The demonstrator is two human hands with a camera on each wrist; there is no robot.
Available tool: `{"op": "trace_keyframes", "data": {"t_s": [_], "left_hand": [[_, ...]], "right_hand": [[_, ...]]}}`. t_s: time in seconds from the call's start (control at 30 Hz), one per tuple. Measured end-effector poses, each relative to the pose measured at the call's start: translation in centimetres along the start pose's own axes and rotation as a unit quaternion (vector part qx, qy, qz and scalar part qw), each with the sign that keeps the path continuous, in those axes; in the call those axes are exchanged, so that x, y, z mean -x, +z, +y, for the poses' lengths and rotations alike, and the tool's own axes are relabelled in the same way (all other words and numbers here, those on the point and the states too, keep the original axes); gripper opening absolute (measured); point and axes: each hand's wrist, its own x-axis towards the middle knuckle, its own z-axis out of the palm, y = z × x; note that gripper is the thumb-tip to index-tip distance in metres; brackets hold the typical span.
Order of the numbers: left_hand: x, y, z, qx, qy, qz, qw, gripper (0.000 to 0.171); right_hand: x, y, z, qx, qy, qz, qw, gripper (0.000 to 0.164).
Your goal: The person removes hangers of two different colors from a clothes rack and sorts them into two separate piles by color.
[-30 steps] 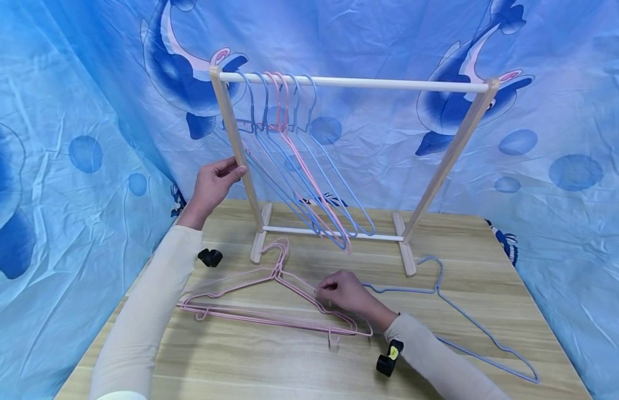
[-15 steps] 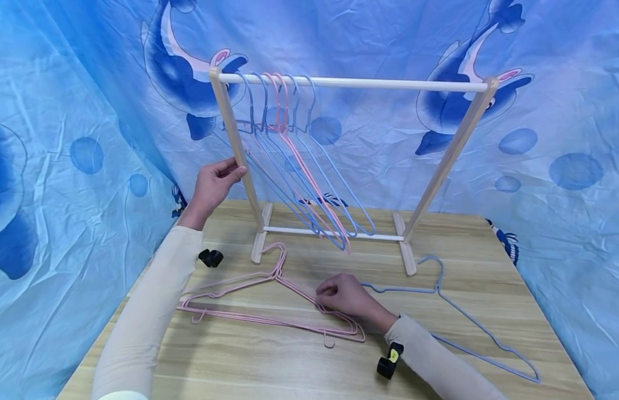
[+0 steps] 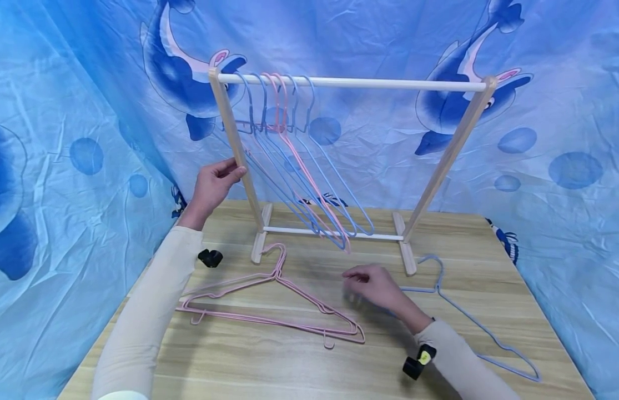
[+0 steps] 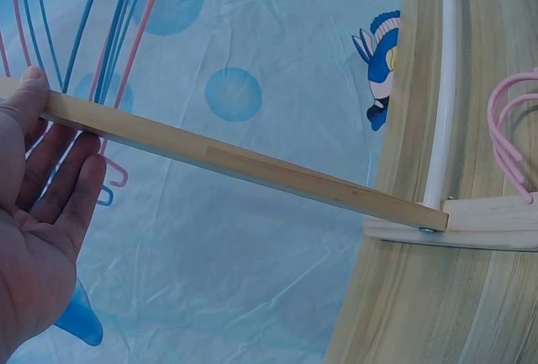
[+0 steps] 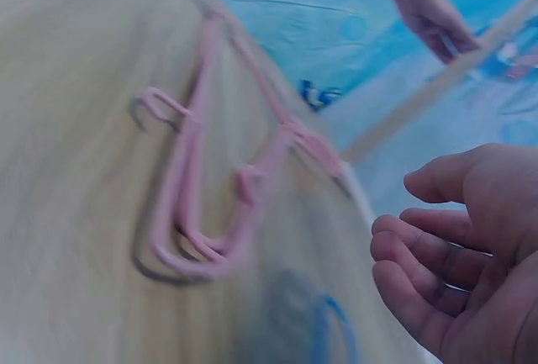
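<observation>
Now the right hand (image 3: 371, 283) is farther from the pink hangers (image 3: 278, 272), which lie on the table (image 3: 289, 369), and closer to the blue hanger (image 3: 437, 288) there. Loosely bent, it holds nothing and seems free. The left hand (image 3: 214, 186) pinches the wooden post (image 3: 252, 199).

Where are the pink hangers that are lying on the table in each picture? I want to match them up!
Head view: the pink hangers lie on the table, a bit left of the middle and low down.
Left wrist view: only their hooks show, cut off by the right edge.
Right wrist view: blurry, left of the middle.
Shared landmark: the rack's wooden post held by the left hand, seen in all three.
</observation>
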Motion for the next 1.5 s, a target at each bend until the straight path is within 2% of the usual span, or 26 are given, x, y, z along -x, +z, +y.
{"op": "trace_keyframes", "data": {"t_s": [0.17,0.27,0.4,0.6,0.8,0.97,1.1,1.3,1.5], "left_hand": [[-0.2,-0.1,-0.1,-0.003,0.002,0.001,1.0,0.052],[-0.3,0.0,-0.1,-0.006,0.004,0.001,1.0,0.054],[-0.3,0.0,-0.2,-0.006,0.005,-0.001,1.0,0.055],[-0.2,0.1,-0.5,-0.001,0.005,0.001,1.0,0.056],[-0.3,0.1,-0.6,-0.005,0.006,0.0,1.0,0.054],[-0.2,0.1,-0.5,-0.006,0.004,0.003,1.0,0.052],[-0.2,0.0,-0.4,-0.007,0.005,0.002,1.0,0.052],[0.0,0.0,-0.3,-0.011,0.006,-0.001,0.9999,0.053],[-0.1,0.0,-0.3,-0.015,0.006,0.0,0.9999,0.055]], "right_hand": [[1.7,-3.5,-0.5,-0.04,0.036,0.032,0.998,0.033],[2.7,-5.6,-1.0,-0.044,0.039,0.048,0.997,0.034],[3.5,-8.3,-2.1,-0.021,0.038,0.071,0.996,0.037],[3.9,-12.2,-4.9,0.021,0.038,0.098,0.994,0.041],[3.2,-14.9,-7.5,0.032,0.005,0.104,0.994,0.041],[1.8,-16.0,-9.4,0.028,-0.02,0.11,0.993,0.041],[0.7,-16.3,-10.8,0.033,-0.013,0.115,0.993,0.043],[-1.2,-15.7,-12.2,0.023,-0.02,0.111,0.993,0.047],[-3.3,-14.6,-13.2,-0.017,-0.029,0.111,0.993,0.047]]}}
